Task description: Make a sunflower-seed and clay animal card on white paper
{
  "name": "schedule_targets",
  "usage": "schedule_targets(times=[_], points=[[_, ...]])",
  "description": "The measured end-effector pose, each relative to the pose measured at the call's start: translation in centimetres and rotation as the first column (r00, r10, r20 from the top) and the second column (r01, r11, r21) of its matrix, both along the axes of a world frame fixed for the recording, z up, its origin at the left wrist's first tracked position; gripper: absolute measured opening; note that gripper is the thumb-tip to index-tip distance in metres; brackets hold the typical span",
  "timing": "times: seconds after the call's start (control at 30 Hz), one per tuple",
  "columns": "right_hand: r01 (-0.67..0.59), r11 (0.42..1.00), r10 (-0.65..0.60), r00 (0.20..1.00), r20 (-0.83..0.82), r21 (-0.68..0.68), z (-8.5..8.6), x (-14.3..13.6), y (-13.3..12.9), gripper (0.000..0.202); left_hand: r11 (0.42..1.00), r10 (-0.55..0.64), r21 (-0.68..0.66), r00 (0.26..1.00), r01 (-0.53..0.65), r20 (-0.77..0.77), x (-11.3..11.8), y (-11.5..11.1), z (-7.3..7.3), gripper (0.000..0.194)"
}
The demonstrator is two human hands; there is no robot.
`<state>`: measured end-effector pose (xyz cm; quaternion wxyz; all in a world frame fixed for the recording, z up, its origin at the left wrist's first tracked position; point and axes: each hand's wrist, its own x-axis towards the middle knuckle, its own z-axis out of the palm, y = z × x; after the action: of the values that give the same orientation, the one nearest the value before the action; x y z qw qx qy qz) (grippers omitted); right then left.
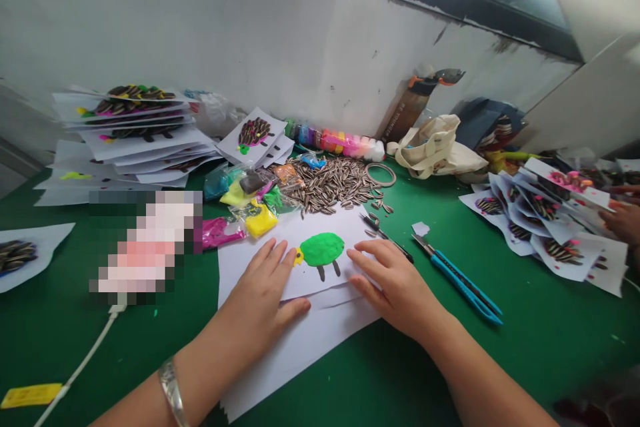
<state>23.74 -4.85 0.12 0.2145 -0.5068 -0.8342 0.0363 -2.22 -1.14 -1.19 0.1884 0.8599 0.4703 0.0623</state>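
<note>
On a sheet of white paper (320, 220) lies a flat animal figure of green clay (323, 249) with a yellow head and two dark legs. My left hand (267, 287) rests on the sheet beside the yellow head, fingers stretched out. To the right of the green body, my right hand (387, 277) touches the paper with its fingers apart. Neither hand holds anything. More white sheets (280, 373) lie under this one. Just beyond it are bags of coloured clay, including yellow clay (261, 221), and a pile of sunflower seeds (333, 183).
Stacked seed pictures (145, 147) stand at left, near a blurred object (150, 243) with a white cable. On the right are a blue craft knife (463, 283), black scissors (387, 237) and more pictures (550, 213), where another person's hand (623, 217) shows. A bottle (410, 107) leans on the wall.
</note>
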Motion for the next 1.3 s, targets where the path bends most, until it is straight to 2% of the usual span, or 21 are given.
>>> schedule_targets(times=[0.17, 0.37, 0.5, 0.63, 0.77, 0.9, 1.3], points=[[-0.024, 0.999, 0.023, 1.0, 0.011, 0.033, 0.0, -1.1, -1.4, 0.032, 1.0, 0.001, -0.001, 1.0, -0.001, 0.004, 0.0, 0.0, 0.0, 0.073], [-0.052, 0.996, 0.046, 0.996, 0.08, 0.067, -0.3, -2.8, -0.7, 0.036, 1.0, 0.005, -0.002, 1.0, -0.005, 0.016, 0.0, 0.0, -0.1, 0.073], [-0.063, 0.998, 0.061, 0.993, 0.099, 0.009, -0.4, -3.4, -0.5, 0.036, 1.0, 0.007, 0.019, 0.999, -0.008, 0.054, 0.0, -0.1, -0.4, 0.072], [-0.066, 0.997, 0.069, 0.994, 0.082, -0.038, -0.7, -3.3, -0.7, 0.037, 1.0, 0.005, 0.025, 1.0, -0.006, 0.027, 0.0, -0.1, -0.5, 0.072], [-0.036, 0.999, 0.038, 0.997, 0.068, -0.03, -0.8, -3.0, -0.9, 0.035, 0.999, -0.003, 0.047, 1.0, 0.003, 0.018, 0.0, -0.2, -0.7, 0.072], [-0.058, 0.997, 0.062, 0.994, 0.086, -0.049, -0.9, -3.0, -0.9, 0.036, 0.998, -0.008, 0.065, 1.0, 0.006, 0.021, -0.1, -0.2, -0.9, 0.073], [-0.051, 0.998, 0.053, 0.995, 0.082, -0.032, -0.7, -3.1, -1.0, 0.039, 0.994, -0.01, 0.108, 0.996, 0.001, 0.087, -0.2, -0.3, -1.4, 0.068]])
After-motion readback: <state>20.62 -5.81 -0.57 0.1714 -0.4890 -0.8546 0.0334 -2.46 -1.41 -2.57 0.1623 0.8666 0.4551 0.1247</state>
